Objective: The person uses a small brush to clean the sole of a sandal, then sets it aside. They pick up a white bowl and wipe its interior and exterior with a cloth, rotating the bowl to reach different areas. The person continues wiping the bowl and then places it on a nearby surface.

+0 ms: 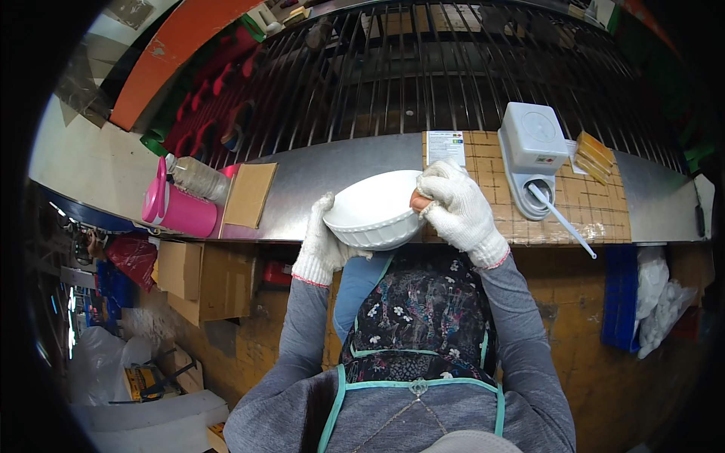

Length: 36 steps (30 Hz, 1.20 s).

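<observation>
White bowl (371, 228) is tipped in front of you, at the near edge of the metal table (296, 185). Your left hand (321, 243) grips its left side. Your right hand (458, 205) has curled fingers at the right rim; I can't tell if they pinch it.

From my remote seat, I see a grey metal bench top (291, 172) carrying a pink lidded plastic mug (189, 211), a clear plastic bottle (198, 178), a flat brown cardboard piece (250, 195) and a brown grid-patterned sheet (606, 211); on that sheet I make out a white printed card (445, 149), a white plastic dispenser (534, 132) and yellow-orange blocks (594, 158).
</observation>
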Available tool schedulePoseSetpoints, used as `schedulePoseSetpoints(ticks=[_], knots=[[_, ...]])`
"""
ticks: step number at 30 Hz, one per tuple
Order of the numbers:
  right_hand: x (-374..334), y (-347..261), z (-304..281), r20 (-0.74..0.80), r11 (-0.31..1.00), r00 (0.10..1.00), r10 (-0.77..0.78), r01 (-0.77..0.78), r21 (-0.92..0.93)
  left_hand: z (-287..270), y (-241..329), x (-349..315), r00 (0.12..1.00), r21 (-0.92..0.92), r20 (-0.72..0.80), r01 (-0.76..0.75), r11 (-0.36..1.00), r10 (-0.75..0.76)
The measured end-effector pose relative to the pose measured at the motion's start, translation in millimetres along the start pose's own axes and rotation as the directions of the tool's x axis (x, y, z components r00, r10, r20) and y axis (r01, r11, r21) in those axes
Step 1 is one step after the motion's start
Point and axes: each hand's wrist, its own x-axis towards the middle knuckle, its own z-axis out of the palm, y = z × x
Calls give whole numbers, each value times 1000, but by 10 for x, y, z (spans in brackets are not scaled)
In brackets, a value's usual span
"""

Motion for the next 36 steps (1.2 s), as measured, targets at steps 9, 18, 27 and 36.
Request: schedulePoseSetpoints(ticks=[9, 18, 27, 36], knots=[[-163, 25, 132, 312, 929, 934, 175, -51, -367, 38, 79, 230, 915, 330, -88, -345, 878, 393], [-553, 223, 254, -173, 876, 890, 421, -449, -177, 176, -63, 144, 775, 426, 48, -586, 689, 630], [-666, 184, 416, -94, 796, 899, 428, -424, -433, 203, -609, 5, 514, 559, 15, -715, 419, 858], [-583, 215, 432, -4, 730, 945, 327, -256, -634, 72, -892, -97, 410, 628, 82, -729, 273, 908]])
